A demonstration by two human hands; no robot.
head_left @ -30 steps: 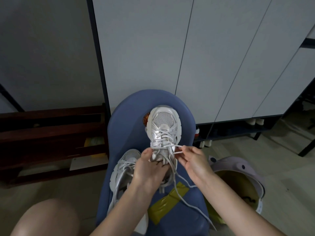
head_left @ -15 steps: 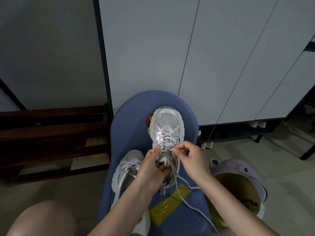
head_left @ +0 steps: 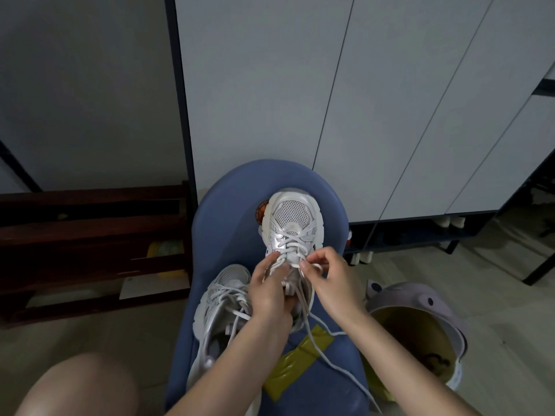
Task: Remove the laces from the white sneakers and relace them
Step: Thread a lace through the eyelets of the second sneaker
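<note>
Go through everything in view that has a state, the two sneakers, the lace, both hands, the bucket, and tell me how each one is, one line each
Upright sneaker: toe away, laced across its front eyelets.
Lace: loose end trailing over the blue seat.
Second sneaker: lying beside it, laces slack.
Left hand: gripping the upright sneaker's tongue area.
Right hand: pinching the lace at an eyelet.
Bucket: open, no lid.

Glossy silver sneaker (head_left: pixel 290 232) with mesh toe, woven white lace (head_left: pixel 315 337), matt blue fabric seat (head_left: pixel 228 223), dark wooden rack (head_left: pixel 90 229)
</note>
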